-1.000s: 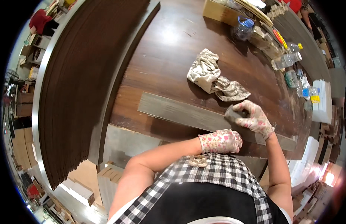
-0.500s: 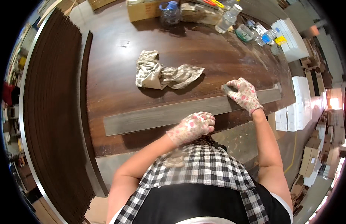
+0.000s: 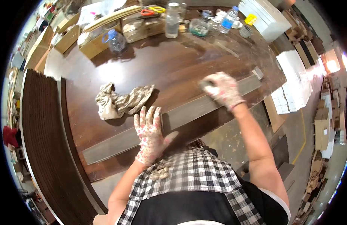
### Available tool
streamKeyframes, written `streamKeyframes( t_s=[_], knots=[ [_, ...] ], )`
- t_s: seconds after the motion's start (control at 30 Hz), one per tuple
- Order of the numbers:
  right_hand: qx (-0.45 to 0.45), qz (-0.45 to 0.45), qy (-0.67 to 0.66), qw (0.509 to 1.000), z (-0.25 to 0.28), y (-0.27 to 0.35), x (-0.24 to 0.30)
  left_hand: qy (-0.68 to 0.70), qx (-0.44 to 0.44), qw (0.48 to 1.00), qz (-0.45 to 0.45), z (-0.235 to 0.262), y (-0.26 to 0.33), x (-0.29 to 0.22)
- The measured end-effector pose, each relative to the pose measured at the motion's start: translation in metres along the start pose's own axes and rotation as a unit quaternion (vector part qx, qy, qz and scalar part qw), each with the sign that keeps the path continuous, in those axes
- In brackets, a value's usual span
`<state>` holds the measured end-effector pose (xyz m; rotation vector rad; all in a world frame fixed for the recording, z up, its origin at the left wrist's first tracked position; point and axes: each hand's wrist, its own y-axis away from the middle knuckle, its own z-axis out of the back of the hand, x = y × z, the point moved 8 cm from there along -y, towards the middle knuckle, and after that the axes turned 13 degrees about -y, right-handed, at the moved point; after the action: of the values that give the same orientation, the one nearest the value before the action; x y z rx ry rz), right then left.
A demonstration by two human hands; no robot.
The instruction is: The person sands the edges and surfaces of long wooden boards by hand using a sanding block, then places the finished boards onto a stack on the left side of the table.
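Observation:
A long grey plank (image 3: 192,109) lies across the near part of a dark brown wooden table (image 3: 166,63). My left hand (image 3: 150,133), in a flowered glove, rests flat on the plank with its fingers spread. My right hand (image 3: 223,89), also gloved, presses a small grey pad (image 3: 208,86) onto the plank nearer its right end. A crumpled beige rag (image 3: 121,101) lies on the table just beyond my left hand.
A stack of dark planks (image 3: 42,150) runs along the left side. Cardboard boxes (image 3: 94,41), plastic bottles (image 3: 115,41), a clear jar (image 3: 172,20) and small containers line the table's far edge. White slabs (image 3: 269,18) and brown boxes (image 3: 323,123) stand at the right.
My left hand has opened and now lies flat on the plank. My right hand has slid left along the plank. The view has shifted, so the table sits lower and further right.

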<state>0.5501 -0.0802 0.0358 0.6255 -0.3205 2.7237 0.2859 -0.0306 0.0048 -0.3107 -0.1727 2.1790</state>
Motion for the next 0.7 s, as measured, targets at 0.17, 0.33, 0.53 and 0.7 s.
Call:
streamKeyframes(
  t_s=[0.17,0.33,0.53,0.7],
  knots=[
    [0.063,0.048,-0.131,0.988,-0.040,0.010,0.028,0.019,0.071,0.997,-0.003,-0.028,-0.025,-0.019],
    [-0.027,-0.107,0.096,0.989,0.067,0.007,-0.188,-0.019,0.074,0.997,-0.018,-0.024,-0.033,-0.032],
    [0.019,0.153,-0.066,0.986,0.020,0.004,-0.094,-0.031,0.103,0.994,0.006,-0.036,-0.030,-0.024],
    [-0.011,0.037,0.010,0.999,0.060,0.011,-0.192,-0.044,0.108,0.993,0.008,-0.037,-0.025,-0.023]
  ],
)
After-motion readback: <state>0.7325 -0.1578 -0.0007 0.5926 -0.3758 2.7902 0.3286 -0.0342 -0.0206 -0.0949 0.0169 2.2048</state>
